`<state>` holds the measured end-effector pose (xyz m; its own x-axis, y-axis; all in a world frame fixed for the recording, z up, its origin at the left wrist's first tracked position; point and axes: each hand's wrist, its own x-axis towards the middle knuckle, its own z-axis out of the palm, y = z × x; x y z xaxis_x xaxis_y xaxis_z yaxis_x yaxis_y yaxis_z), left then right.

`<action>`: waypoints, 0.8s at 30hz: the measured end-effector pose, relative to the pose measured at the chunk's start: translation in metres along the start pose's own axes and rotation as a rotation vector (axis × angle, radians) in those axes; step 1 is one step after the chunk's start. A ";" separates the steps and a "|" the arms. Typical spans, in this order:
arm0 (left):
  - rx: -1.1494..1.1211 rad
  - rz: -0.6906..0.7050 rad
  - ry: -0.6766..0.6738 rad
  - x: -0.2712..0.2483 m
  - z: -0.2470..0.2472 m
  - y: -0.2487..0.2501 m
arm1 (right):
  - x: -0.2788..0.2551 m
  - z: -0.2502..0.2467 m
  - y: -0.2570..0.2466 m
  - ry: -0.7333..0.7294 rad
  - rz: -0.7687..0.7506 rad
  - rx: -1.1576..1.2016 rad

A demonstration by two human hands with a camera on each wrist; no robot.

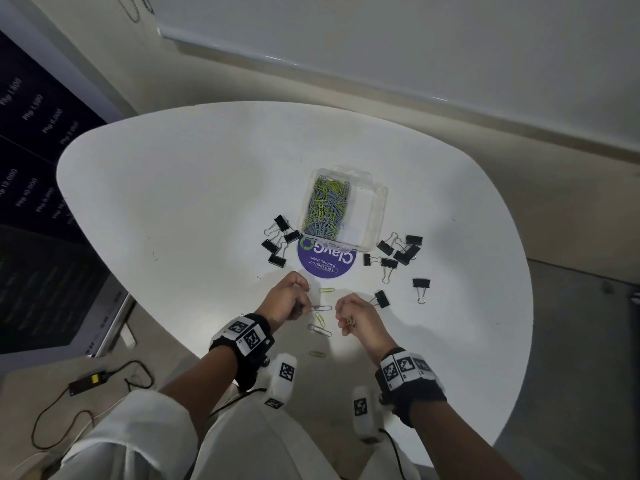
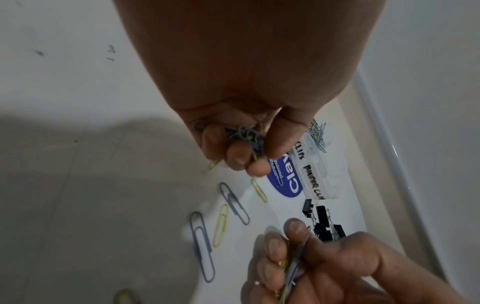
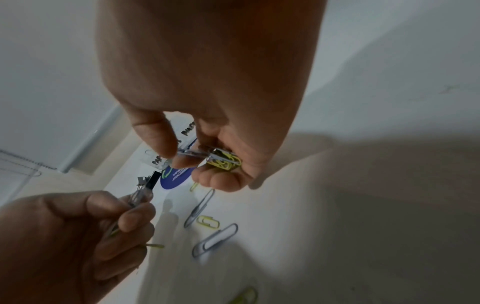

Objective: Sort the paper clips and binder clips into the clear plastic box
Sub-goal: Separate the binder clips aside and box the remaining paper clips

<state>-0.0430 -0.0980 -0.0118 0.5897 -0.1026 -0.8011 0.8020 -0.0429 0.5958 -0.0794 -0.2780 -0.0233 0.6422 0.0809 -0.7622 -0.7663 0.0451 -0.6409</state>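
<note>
L hand point(image 1: 287, 299) pinches grey/yellow paper clips point(image 2: 244, 137), seen in wrist view only; loose clips point(image 1: 320, 320) on table point(image 1: 173, 202) btwn hands; R hand point(image 1: 356, 318) grips yellow clips point(image 3: 223, 161); clear box point(image 1: 372, 209) beyond, clips in its L compartment.

Both forearms are reaching forward, each wrist wearing a black band with square-patterned markers. The left hand point(image 1: 289, 299) is hovering with its fingers curled in, its thumb and fingers point(image 2: 235, 156) pinching a small bunch. The right hand point(image 1: 355, 315) is hanging just beside it, fingers curled too, thumb and forefinger point(image 3: 155, 133) pinching, the palm cupping another bunch.
</note>
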 end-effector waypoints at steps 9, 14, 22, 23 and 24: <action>0.020 0.027 -0.089 0.003 0.000 0.000 | 0.007 0.008 0.011 0.073 -0.236 -0.429; -0.087 -0.036 -0.102 0.004 0.002 0.001 | 0.010 0.004 0.012 0.067 -0.209 -0.326; 0.729 0.384 0.013 0.018 0.007 -0.005 | 0.009 0.008 0.017 0.025 -0.371 -0.597; 0.798 0.403 0.001 0.018 0.008 -0.004 | 0.011 0.009 0.019 0.023 -0.393 -0.673; 0.846 0.422 0.003 0.017 0.010 -0.001 | 0.014 0.011 0.021 0.034 -0.427 -0.750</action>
<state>-0.0346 -0.1101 -0.0257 0.8169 -0.2714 -0.5090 0.1875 -0.7095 0.6793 -0.0867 -0.2653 -0.0458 0.8819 0.1765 -0.4371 -0.2529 -0.6053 -0.7547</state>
